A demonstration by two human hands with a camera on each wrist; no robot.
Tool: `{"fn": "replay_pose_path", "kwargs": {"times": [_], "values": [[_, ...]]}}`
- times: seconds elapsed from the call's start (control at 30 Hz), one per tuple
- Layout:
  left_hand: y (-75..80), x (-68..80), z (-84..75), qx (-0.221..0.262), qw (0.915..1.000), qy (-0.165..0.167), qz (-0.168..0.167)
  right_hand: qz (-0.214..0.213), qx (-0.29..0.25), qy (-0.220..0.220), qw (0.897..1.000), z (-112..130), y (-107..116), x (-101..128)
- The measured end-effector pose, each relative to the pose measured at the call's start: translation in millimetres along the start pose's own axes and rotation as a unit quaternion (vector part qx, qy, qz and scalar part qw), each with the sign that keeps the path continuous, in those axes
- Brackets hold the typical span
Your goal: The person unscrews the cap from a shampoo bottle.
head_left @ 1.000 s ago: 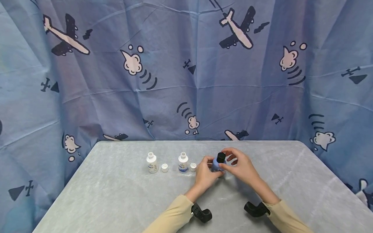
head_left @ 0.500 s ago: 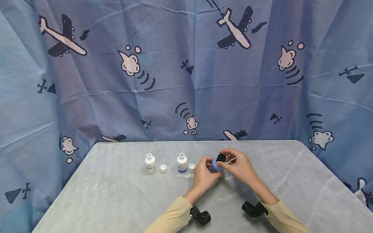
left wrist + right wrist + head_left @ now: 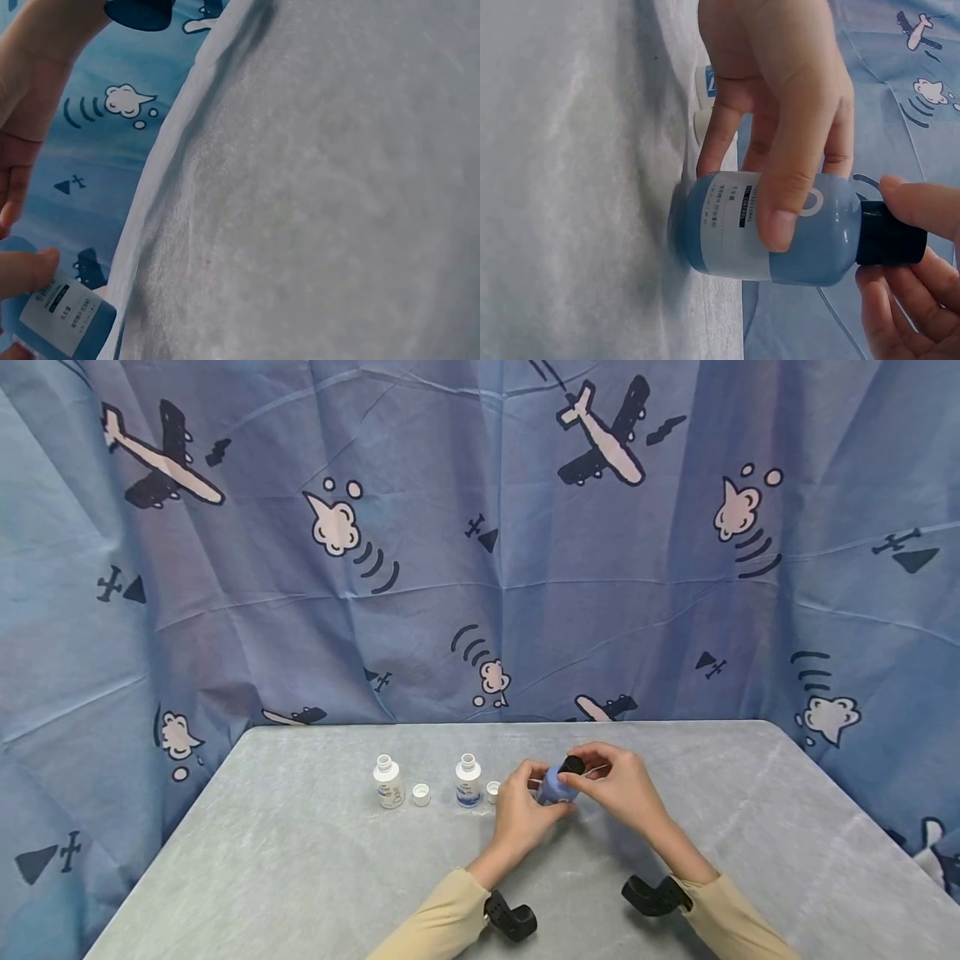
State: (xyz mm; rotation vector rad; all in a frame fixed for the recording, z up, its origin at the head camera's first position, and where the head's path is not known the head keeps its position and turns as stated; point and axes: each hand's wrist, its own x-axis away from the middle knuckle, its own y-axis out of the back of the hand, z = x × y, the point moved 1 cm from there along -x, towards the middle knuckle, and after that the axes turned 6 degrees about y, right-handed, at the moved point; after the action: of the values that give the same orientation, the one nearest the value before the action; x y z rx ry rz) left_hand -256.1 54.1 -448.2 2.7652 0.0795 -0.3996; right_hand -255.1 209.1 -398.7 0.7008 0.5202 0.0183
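A blue bottle (image 3: 553,787) with a white label leans to the right in the head view. Its body is gripped by my left hand (image 3: 520,812), with the thumb lying across the label side in the right wrist view. The bottle's black cap (image 3: 891,234) is on its neck, pinched between the thumb and fingers of my right hand (image 3: 627,789). Whether the bottle's base touches the table, I cannot tell. In the left wrist view only part of the label (image 3: 61,315) and the bottle's lower end show.
Left of my hands stand two white bottles without caps, one with a blue-marked label (image 3: 468,783) and one with a gold-marked label (image 3: 389,783). Beside them lie two white caps, one (image 3: 421,795) between the bottles, another (image 3: 492,792) near my left hand. A blue curtain (image 3: 420,552) hangs behind the grey-covered table (image 3: 300,843).
The blue bottle has tilted further, its capped end leaning to the right. My right fingers have closed more around the cap. The white bottles and caps stay in place.
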Motion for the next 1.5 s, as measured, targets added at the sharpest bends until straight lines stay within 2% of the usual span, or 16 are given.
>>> {"fn": "replay_pose_path", "kwargs": {"times": [0.3, 0.47, 0.7, 0.8, 0.93, 1.07, 1.17, 1.5], "values": [[5.0, 1.6, 0.6, -0.022, 0.9989, -0.034, 0.022, 0.016, -0.022, 0.008, 1.000, 3.1, 3.4, 0.2], [7.4, 2.3, -0.5, -0.023, 0.9979, -0.048, 0.037, 0.027, -0.054, 0.042, 0.997, 5.1, 5.9, 0.9], [10.1, 2.4, -1.7, -0.032, 0.9968, -0.050, 0.053, 0.058, -0.076, 0.114, 0.989, 3.6, 6.6, 1.7], [11.4, 1.6, -2.3, -0.044, 0.9966, -0.052, 0.047, 0.049, -0.062, 0.100, 0.992, 4.2, 4.3, 1.4], [12.2, 1.1, -4.2, -0.058, 0.9960, -0.059, 0.034, 0.014, -0.019, 0.040, 0.999, 8.5, 2.6, 0.3], [11.2, 1.8, -6.2, -0.060, 0.9955, -0.065, 0.032, -0.005, 0.002, 0.000, 1.000, 13.3, 3.9, 0.3], [9.9, 2.2, -6.4, -0.059, 0.9953, -0.069, 0.034, -0.008, 0.002, 0.001, 1.000, 14.4, 4.9, 1.0], [7.9, 1.0, -4.6, -0.043, 0.9959, -0.064, 0.048, 0.011, -0.027, 0.048, 0.998, 11.0, 7.3, 0.8]]}}
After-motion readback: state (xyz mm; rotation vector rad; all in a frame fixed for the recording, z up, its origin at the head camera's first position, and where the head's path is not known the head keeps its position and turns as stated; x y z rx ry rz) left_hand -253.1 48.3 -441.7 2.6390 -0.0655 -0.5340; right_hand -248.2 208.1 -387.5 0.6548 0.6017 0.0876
